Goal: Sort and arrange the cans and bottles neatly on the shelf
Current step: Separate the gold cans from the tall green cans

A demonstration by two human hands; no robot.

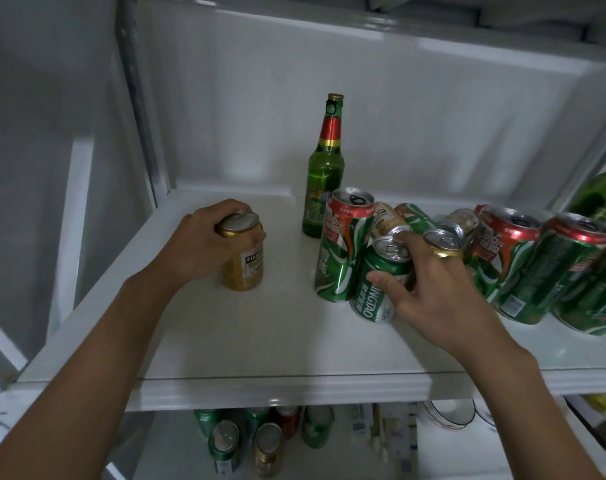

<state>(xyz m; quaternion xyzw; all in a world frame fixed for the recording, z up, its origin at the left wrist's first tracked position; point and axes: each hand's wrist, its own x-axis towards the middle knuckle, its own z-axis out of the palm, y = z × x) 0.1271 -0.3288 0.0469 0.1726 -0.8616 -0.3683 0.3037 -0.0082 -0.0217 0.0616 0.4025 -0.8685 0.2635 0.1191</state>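
Note:
My left hand (204, 242) grips the top of a gold can (244, 268) that stands upright on the left part of the white shelf (225, 341). My right hand (429, 285) holds a short green can (377, 282) from its right side, thumb across its front; another gold-rimmed can (443, 242) sits just behind my fingers. A tall green-and-red can (343, 247) stands touching the short green one on its left. A green glass bottle (324, 171) with a red neck stands behind them.
Several more green and red cans (513, 265) crowd the shelf's right side, some lying down at the back. A second green bottle (599, 195) leans at the far right. Cans (260, 441) stand on the lower shelf, beside a glass bowl (447, 414).

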